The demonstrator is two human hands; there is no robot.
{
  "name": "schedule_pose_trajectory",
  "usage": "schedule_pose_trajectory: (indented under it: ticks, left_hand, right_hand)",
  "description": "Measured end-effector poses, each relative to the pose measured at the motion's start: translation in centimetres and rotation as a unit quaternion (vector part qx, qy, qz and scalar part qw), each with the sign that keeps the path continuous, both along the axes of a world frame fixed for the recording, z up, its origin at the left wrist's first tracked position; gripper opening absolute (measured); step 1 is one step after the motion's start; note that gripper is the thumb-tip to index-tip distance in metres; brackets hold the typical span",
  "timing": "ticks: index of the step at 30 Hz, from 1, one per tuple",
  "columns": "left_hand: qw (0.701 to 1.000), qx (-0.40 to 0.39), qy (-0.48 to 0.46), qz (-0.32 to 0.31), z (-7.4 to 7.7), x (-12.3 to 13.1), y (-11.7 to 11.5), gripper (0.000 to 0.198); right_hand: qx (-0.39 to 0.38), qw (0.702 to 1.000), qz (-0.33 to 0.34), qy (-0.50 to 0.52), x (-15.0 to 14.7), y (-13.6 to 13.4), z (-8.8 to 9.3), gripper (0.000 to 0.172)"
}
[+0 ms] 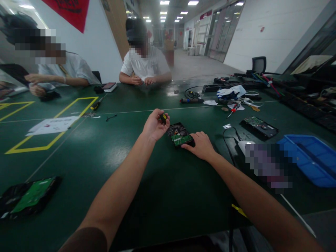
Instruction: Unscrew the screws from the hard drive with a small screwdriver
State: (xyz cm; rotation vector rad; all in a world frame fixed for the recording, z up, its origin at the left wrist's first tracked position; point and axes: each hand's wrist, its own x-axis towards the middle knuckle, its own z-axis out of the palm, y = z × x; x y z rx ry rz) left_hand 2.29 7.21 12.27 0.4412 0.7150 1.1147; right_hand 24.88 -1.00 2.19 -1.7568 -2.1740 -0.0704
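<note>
A hard drive (pixel 179 139) lies on the green table in front of me, its green circuit board facing up. My right hand (pixel 201 145) grips the drive's right end, thumb along the near edge and fingers at the far side. Above the drive's left end, my left hand (pixel 156 125) is closed around the black and yellow handle of a screwdriver (pixel 163 117). The screwdriver's shaft and tip cannot be made out, so I cannot tell whether it touches the drive.
More hard drives lie at near left (pixel 34 196) and right (pixel 259 127). A blue tray (pixel 315 159) sits at right, beside a blurred-out item with a cable. Another screwdriver (pixel 97 103), paper (pixel 54 125), gloves (pixel 231 92) and tools lie farther back. Two people sit across the table (pixel 105 196).
</note>
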Motion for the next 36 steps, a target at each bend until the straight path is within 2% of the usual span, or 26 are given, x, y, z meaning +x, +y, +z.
schedule_pose_trajectory:
  ticks: [5,11,16,26,32,36]
  left_hand:
    - [0.999,0.012,0.035,0.02,-0.05,0.13,-0.04,0.014]
    - [0.976,0.098,0.168,0.099,-0.34,0.61,-0.43,0.024]
    - [0.971,0.139,0.178,0.076,-0.49,0.62,-0.59,0.025]
    - [0.987,0.12,0.105,0.009,-0.35,0.66,-0.83,0.015]
    - [0.972,0.145,0.183,0.03,-0.37,0.64,-0.73,0.019]
    - [0.966,0.168,0.195,0.021,-0.57,0.65,-0.56,0.022]
  right_hand:
    - [0.003,1.0,-0.001,0.005,-0.01,0.03,-0.11,0.067]
    - [0.004,1.0,0.004,0.014,0.06,0.06,-0.17,0.069]
    - [0.001,1.0,0.004,0.018,0.03,0.02,-0.09,0.066]
    - [-0.002,1.0,-0.001,0.014,0.01,0.04,-0.06,0.064]
    - [0.007,1.0,-0.001,0.008,0.02,0.02,-0.18,0.066]
    - [0.009,1.0,-0.002,0.006,-0.02,-0.03,-0.14,0.066]
